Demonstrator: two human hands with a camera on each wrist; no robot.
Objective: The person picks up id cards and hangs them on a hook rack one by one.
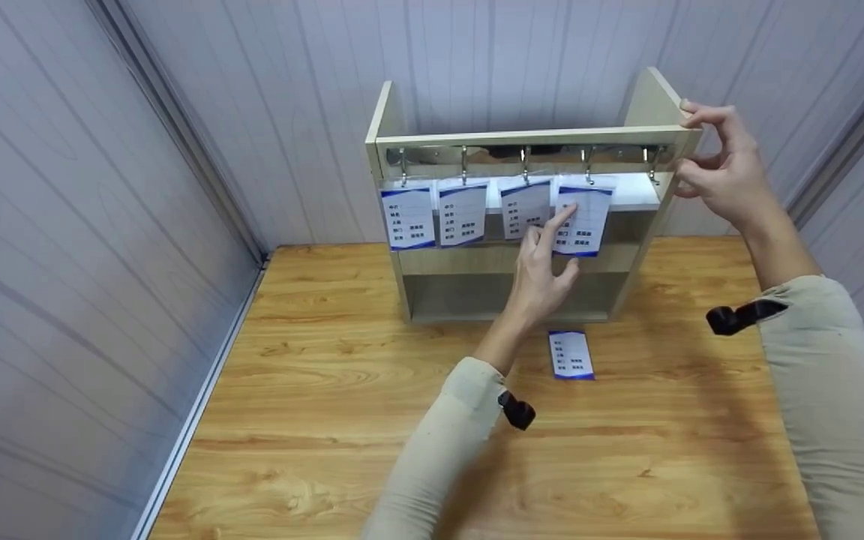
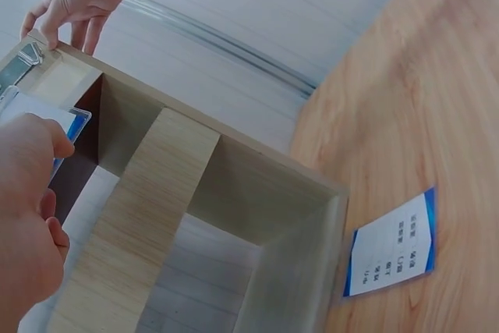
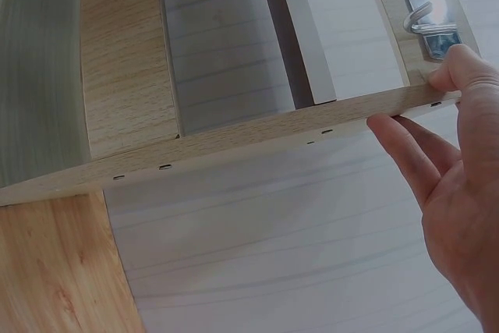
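Hanging the fourth card (image 1: 583, 217) squarely probably means keeping its top hole on the hook (image 1: 588, 174) while the rack (image 1: 529, 137) is steadied, so it settles level with the three cards to its left. The left hand (image 1: 544, 274) pinches that card's lower edge, while the right hand (image 1: 721, 176) grips the rack's top right corner, fingers curled over the edge. A spare card (image 1: 571, 355) lies on the worktop (image 1: 312, 420), near the rack and just right of the left forearm.
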